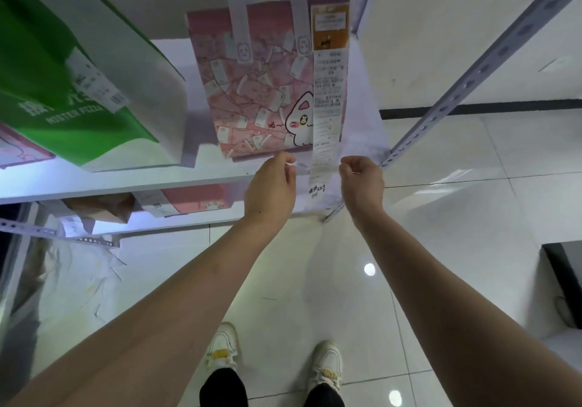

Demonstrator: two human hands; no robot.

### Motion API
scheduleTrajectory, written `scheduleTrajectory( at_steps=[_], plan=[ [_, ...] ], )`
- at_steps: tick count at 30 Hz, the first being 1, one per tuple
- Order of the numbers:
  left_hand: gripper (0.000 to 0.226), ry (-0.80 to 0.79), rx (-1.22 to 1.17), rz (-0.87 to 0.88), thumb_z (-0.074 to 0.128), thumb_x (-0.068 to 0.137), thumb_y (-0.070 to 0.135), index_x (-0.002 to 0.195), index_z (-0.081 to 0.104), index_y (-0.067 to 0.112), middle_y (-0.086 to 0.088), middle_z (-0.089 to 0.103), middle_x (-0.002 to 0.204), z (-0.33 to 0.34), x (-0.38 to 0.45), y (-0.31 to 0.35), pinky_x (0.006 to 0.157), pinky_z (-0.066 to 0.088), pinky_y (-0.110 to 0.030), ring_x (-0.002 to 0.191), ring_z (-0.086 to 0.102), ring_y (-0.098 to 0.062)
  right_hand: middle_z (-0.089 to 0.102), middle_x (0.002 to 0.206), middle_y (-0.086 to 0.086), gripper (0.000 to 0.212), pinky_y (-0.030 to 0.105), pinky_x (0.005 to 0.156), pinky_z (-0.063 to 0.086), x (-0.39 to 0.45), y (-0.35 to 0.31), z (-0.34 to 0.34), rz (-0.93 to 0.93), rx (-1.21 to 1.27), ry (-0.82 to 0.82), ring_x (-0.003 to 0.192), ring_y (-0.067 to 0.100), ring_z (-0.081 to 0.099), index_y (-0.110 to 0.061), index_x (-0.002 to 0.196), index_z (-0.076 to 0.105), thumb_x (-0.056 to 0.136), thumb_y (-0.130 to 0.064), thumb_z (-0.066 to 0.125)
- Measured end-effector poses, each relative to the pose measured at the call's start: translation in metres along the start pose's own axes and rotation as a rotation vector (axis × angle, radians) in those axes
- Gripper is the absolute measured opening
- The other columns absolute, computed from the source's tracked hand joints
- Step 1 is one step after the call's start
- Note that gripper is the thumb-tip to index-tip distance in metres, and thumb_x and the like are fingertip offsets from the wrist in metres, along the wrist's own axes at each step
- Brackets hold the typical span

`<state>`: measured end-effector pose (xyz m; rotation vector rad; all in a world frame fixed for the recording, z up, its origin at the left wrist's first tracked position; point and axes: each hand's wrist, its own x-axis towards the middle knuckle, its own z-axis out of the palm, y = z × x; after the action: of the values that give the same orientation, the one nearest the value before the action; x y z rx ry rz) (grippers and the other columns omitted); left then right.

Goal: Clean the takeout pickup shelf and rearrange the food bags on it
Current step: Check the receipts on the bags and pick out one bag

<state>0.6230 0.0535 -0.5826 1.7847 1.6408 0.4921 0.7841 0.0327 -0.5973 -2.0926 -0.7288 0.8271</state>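
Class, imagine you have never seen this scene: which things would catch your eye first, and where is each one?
First the pink cartoon-cat bag at the middle of the shelf, with a long receipt hanging down its right side past the shelf edge. Both hands reach up to its lower edge, left hand and right hand, fingers curled. To the left stands a large green and white pizza bag.

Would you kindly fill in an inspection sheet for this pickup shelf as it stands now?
Surface: white shelf, front edge bare.
Job's things: pink cat bag lies flat with a long receipt; green pizza bag to its left.
Clutter: brown paper bag and another pink bag on the lower shelf.
Grips: left hand and right hand curled at the pink bag's near edge; what they pinch is unclear.
Cables: nothing seen.
Surroundings: tiled floor, perforated shelf post.
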Motion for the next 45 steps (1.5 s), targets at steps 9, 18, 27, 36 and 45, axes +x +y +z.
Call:
scheduleTrajectory(
  at_steps=[9,18,27,36,45],
  plan=[
    [0.018,0.087,-0.013,-0.113,0.043,0.107,0.024,0.113,0.06,0.025,0.006,0.067,0.105,0.025,-0.011,-0.003,0.08,0.057,-0.048,0.092,0.064,-0.023,0.073,0.1,-0.005,0.024,0.005,0.049,0.039,0.028,0.007,0.012,-0.073,-0.064,-0.157,0.074,0.001,0.062,-0.011,0.12,0.071,0.101,-0.023,0.062],
    [0.012,0.098,-0.207,-0.158,0.055,0.104,0.022,0.109,0.067,0.02,0.011,0.067,0.098,0.018,-0.034,0.007,0.086,0.056,-0.039,0.088,0.064,-0.014,0.072,0.082,-0.007,0.018,0.024,0.061,0.046,-0.004,0.003,-0.021,-0.127,0.034,-0.252,0.069,0.01,0.063,-0.011,0.098,0.073,0.1,-0.025,0.061],
    [0.015,-0.023,-0.549,-0.186,0.068,0.097,0.02,0.084,0.072,0.015,-0.004,0.077,0.09,0.024,-0.054,0.042,0.093,0.056,-0.046,0.087,0.071,-0.02,0.079,0.091,0.005,0.019,0.028,0.073,0.057,-0.049,0.002,-0.073,-0.093,0.319,-0.379,0.08,0.015,0.073,-0.01,0.092,0.075,0.101,-0.019,0.061],
    [0.024,0.056,-0.651,-0.267,0.065,0.1,0.026,0.093,0.075,0.006,-0.005,0.079,0.092,0.008,-0.063,0.068,0.085,0.062,-0.042,0.088,0.076,-0.023,0.079,0.086,0.004,0.016,0.01,0.062,0.046,-0.093,0.025,-0.1,-0.063,0.269,-0.429,0.075,0.011,0.07,-0.011,0.095,0.075,0.1,-0.02,0.064],
    [0.029,0.012,-0.693,-0.225,0.065,0.101,0.032,0.088,0.074,0.007,0.007,0.074,0.074,-0.005,-0.082,0.08,0.055,0.045,-0.01,0.058,0.063,0.004,0.077,0.085,0.005,0.016,0.031,0.077,0.052,-0.106,0.018,-0.111,-0.032,0.336,-0.412,0.076,0.012,0.065,-0.012,0.093,0.077,0.098,-0.022,0.065]
  ],
)
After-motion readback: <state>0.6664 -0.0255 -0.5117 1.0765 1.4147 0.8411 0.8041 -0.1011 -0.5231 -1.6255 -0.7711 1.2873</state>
